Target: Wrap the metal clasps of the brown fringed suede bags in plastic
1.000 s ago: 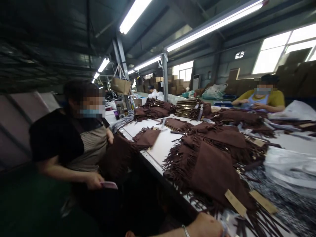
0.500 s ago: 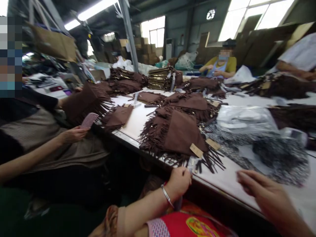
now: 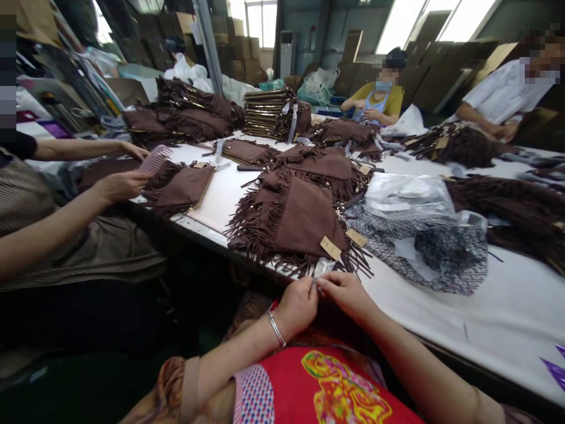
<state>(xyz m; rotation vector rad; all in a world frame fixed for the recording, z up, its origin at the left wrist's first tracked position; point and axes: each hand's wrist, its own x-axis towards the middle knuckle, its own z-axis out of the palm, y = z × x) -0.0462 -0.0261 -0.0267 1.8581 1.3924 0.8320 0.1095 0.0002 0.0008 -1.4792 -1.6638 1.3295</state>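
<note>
Now right hand (image 3: pixel 348 293) against left hand (image 3: pixel 297 306); both grips tight on clear plastic (image 3: pixel 323 268)

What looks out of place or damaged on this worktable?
Nothing looks clearly damaged or spilled. The speckled black-and-white fabric stands out most: rumpled, partly under clear plastic, it contrasts with the brown fringed bag beside it.
</note>
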